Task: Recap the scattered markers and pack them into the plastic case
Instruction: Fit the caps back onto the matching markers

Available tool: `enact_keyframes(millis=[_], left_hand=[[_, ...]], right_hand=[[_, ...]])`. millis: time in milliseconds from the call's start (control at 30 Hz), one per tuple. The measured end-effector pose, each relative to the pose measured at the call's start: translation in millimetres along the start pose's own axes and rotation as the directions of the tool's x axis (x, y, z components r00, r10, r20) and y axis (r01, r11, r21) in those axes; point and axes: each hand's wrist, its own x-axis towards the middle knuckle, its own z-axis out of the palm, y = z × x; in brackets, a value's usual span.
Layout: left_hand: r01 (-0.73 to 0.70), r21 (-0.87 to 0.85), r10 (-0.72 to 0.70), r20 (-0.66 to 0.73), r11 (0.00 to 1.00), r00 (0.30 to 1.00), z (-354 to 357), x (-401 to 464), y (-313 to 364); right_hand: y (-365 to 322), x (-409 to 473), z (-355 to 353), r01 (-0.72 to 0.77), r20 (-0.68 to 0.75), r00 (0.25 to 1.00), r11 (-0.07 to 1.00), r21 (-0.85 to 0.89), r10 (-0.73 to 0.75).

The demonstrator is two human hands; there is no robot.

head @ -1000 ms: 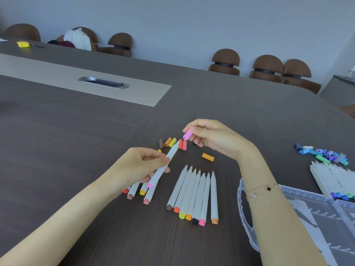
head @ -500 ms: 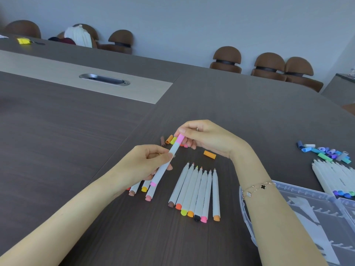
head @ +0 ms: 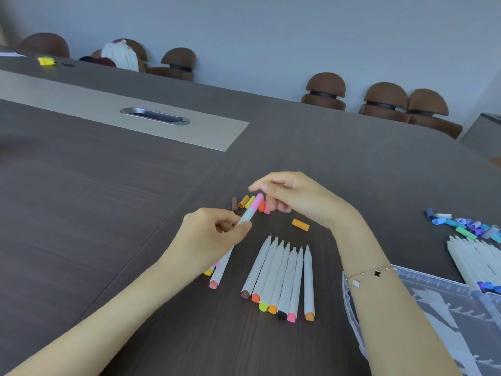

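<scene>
Markers point(head: 279, 278) lie uncapped left of the clear plastic case point(head: 444, 305), which holds only white inserts; left hand point(head: 208, 240) grips a pink-capped marker point(head: 250, 211), right hand point(head: 295, 196) loosely curled, holding nothing.

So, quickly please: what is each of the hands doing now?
Left hand: holding the pink-capped marker.
Right hand: fingers loosely curled, holding nothing visible.

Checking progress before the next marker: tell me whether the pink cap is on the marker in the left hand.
On. The pink cap sits on the tip of the white marker that the left hand grips; the right hand hovers just beyond it.
</scene>
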Motion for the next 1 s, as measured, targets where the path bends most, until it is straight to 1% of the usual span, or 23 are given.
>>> enact_keyframes(millis=[67,100,167,233,333,467,600,700,767,833,933,1000], left_hand=[[-0.052,0.186,0.058,-0.028,0.981,0.998,6.5,-4.4,-1.5],[-0.065,0.247,0.073,-0.023,0.967,0.997,9.2,-5.8,-2.2],[-0.080,0.286,0.092,-0.027,0.955,0.995,9.9,-6.0,-1.6],[-0.105,0.338,0.127,-0.044,0.935,0.991,9.1,-3.8,-1.9],[-0.104,0.388,0.122,-0.023,0.916,0.992,10.7,-1.1,-7.2],[-0.109,0.373,0.112,0.012,0.921,0.994,9.8,0.2,-11.5],[-0.167,0.381,0.166,0.035,0.909,0.985,12.3,-6.2,-5.2],[-0.202,0.430,0.168,0.116,0.880,0.979,16.2,-15.0,1.8],[-0.217,0.446,0.162,0.158,0.869,0.974,18.6,-18.9,4.9],[-0.224,0.472,0.164,0.165,0.853,0.973,19.4,-19.6,6.0],[-0.225,0.522,0.165,0.160,0.823,0.973,18.9,-18.3,4.9],[-0.215,0.536,0.144,0.171,0.816,0.975,17.6,-18.1,4.8]], right_hand=[[3.3,-3.1,-13.5,-0.041,-0.097,0.995,0.998,-0.038,0.038],[5.7,-4.2,-19.4,-0.060,-0.149,0.987,0.997,-0.044,0.053],[10.3,-5.6,-27.8,-0.093,-0.212,0.974,0.995,-0.036,0.083],[14.1,-6.1,-31.1,-0.134,-0.235,0.964,0.990,-0.035,0.123],[20.9,-4.9,-29.5,-0.200,-0.225,0.958,0.977,-0.076,0.178],[30.5,-1.6,-22.6,-0.270,-0.155,0.957,0.947,-0.177,0.244],[39.5,-0.2,-22.6,-0.315,-0.152,0.946,0.920,-0.234,0.285],[44.0,0.0,-24.5,-0.328,-0.163,0.942,0.910,-0.253,0.294],[43.5,0.1,-23.6,-0.320,-0.156,0.945,0.915,-0.247,0.288],[41.5,2.0,-20.2,-0.278,-0.164,0.956,0.927,-0.252,0.243],[36.0,9.9,-7.4,-0.163,-0.192,0.976,0.925,-0.342,0.101],[32.6,17.9,5.3,-0.064,-0.161,0.987,0.896,-0.439,-0.008]])
